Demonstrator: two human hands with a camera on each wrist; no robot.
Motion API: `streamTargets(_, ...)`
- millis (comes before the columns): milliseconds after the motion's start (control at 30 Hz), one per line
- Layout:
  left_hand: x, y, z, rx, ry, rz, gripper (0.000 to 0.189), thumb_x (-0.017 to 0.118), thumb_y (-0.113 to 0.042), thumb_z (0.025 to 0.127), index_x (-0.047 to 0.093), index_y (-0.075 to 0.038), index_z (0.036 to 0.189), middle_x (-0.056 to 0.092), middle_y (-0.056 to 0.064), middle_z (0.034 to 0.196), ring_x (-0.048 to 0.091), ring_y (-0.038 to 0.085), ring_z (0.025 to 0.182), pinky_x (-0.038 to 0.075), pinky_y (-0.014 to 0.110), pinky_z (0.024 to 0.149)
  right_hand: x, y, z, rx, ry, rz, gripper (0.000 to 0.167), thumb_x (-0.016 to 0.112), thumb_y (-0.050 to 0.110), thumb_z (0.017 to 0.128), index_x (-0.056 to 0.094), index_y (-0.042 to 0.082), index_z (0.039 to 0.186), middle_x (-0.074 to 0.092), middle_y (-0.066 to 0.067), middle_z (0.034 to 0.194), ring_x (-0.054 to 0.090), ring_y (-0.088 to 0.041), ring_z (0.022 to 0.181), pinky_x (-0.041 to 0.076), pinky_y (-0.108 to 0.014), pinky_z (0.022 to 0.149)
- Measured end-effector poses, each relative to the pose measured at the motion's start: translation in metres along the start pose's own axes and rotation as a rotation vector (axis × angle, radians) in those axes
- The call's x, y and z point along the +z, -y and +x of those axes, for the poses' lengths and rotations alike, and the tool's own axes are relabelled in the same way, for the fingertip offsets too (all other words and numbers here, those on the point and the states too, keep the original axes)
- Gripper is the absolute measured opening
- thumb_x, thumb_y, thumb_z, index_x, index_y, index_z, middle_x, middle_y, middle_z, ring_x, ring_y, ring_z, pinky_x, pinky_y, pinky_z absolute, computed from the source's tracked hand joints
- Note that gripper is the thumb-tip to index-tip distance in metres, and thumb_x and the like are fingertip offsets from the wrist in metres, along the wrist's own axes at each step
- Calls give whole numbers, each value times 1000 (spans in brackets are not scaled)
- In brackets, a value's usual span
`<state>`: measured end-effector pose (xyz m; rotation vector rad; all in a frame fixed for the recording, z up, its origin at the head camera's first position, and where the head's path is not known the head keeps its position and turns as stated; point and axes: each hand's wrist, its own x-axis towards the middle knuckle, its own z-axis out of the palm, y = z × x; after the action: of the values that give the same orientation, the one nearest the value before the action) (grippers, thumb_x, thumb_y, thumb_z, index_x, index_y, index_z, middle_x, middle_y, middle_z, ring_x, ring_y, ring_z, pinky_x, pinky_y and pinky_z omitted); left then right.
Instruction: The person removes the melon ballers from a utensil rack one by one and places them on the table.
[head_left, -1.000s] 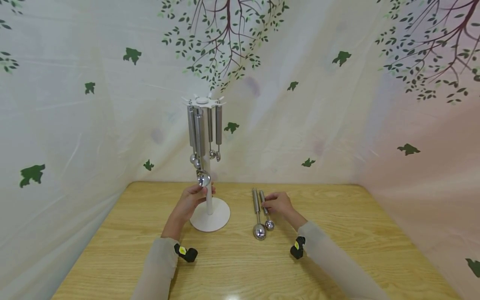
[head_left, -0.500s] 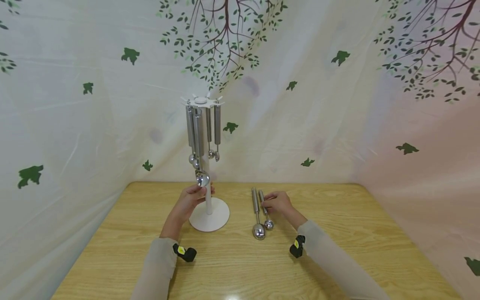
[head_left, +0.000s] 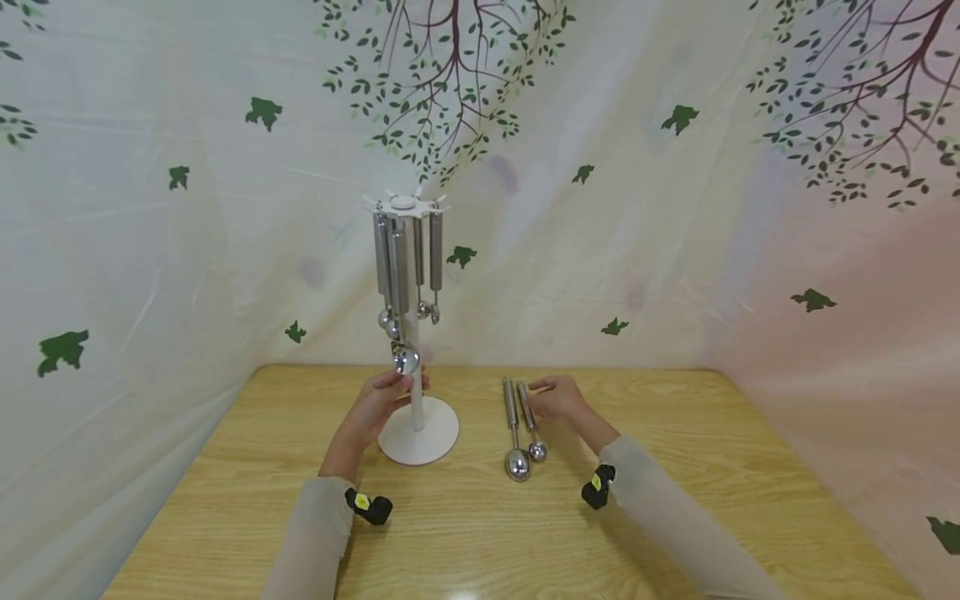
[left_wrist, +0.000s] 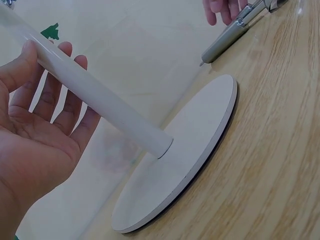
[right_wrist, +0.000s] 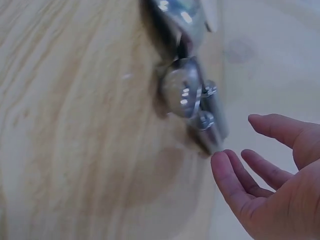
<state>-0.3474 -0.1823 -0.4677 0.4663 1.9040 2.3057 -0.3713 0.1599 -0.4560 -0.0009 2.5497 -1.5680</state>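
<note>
A white utensil stand (head_left: pixel 438 429) stands on the table with a round base and an upright pole. My left hand (head_left: pixel 375 408) holds the pole low down, thumb on one side and fingers behind it in the left wrist view. Several steel scoops with thick handles hang from its top; the lowest bowl (head_left: pixel 406 359) is just above the left thumb. To the right lie two more steel scoops side by side: a larger oval one (head_left: pixel 517 464) and a smaller round one (head_left: pixel 537 452). Beside the smaller one's handle, my right hand (right_wrist: pixel 280 175) has its thumb and fingers spread, holding nothing.
The wooden table (head_left: pixel 465 533) ends at the back against a pale curtain (head_left: pixel 645 250) printed with branches and leaves. Black wrist cameras sit on both sleeves.
The right fingers have come off the smaller scoop's handle, and the hand has shifted slightly away from it. The left hand stays on the pole.
</note>
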Motion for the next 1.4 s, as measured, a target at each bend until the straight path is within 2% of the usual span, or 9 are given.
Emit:
streamTargets(167, -2, 0, -1, -8, 1, -15, 33, 53, -18, 106, 65, -2, 132, 74, -11, 110, 68, 9, 112, 38, 54, 118, -3, 23, -6, -73, 77, 31, 42, 70, 7, 94, 60, -10, 131, 67, -29, 125, 70, -39, 110, 57, -51, 96)
streamTargets(400, -2, -1, -2, -3, 9, -18, 32, 54, -20, 106, 67, -6, 132, 74, -12, 110, 68, 9, 112, 34, 58, 119, -8, 80, -22, -208, 136, 45, 38, 70, 14, 97, 63, -1, 131, 68, -22, 128, 68, -33, 115, 56, -48, 100)
streamTargets(500, -2, -1, -2, 1, 11, -21, 32, 53, -19, 106, 66, -5, 132, 74, -11, 110, 67, 9, 112, 32, 59, 120, -9, 106, -29, -277, 154, 72, 38, 70, 16, 97, 64, 2, 132, 68, -19, 129, 69, -27, 114, 57, -44, 99)
streamTargets(700, -2, -1, -2, -10, -1, -10, 46, 53, -18, 107, 50, 10, 142, 74, -11, 110, 68, 8, 111, 36, 56, 119, -7, 149, -40, -415, 185, 140, 36, 72, 16, 96, 66, 5, 130, 69, -16, 128, 69, -23, 112, 59, -34, 94)
streamTargets(800, -3, -1, -2, -13, -4, -11, 37, 53, -18, 107, 61, 1, 137, 74, -11, 111, 68, 9, 111, 38, 54, 118, -2, 168, -45, -469, 210, 180, 35, 72, 13, 96, 67, 4, 129, 69, -17, 128, 69, -24, 111, 59, -33, 94)
streamTargets(933, -4, -1, -3, -9, -3, -15, 24, 53, -19, 107, 74, -20, 119, 74, -11, 110, 68, 9, 111, 41, 50, 117, 7, 190, -52, -527, 246, 199, 35, 71, 11, 96, 66, 2, 129, 70, -16, 127, 69, -23, 111, 60, -33, 93)
streamTargets(1100, -3, 0, -3, 4, 8, -35, 25, 53, -17, 106, 76, -27, 109, 75, -10, 109, 69, 9, 110, 50, 35, 107, 16, 212, -58, -575, 283, 209, 38, 71, 11, 96, 65, 1, 131, 70, -15, 126, 69, -31, 114, 59, -37, 96)
streamTargets(1267, -2, 2, -2, 12, 15, -44, 25, 54, -17, 106, 76, -27, 109, 75, -10, 109, 69, 9, 110, 51, 29, 102, 22, 226, -57, -587, 307, 253, 37, 72, 10, 95, 65, 2, 131, 71, -15, 125, 67, -38, 117, 57, -37, 99)
streamTargets(1400, -1, 2, -2, 12, 12, -33, 27, 54, -18, 106, 71, -9, 125, 74, -9, 110, 68, 10, 111, 49, 35, 107, 26, 235, -56, -579, 316, 278, 37, 72, 10, 95, 65, 5, 131, 71, -14, 125, 68, -34, 117, 56, -38, 101)
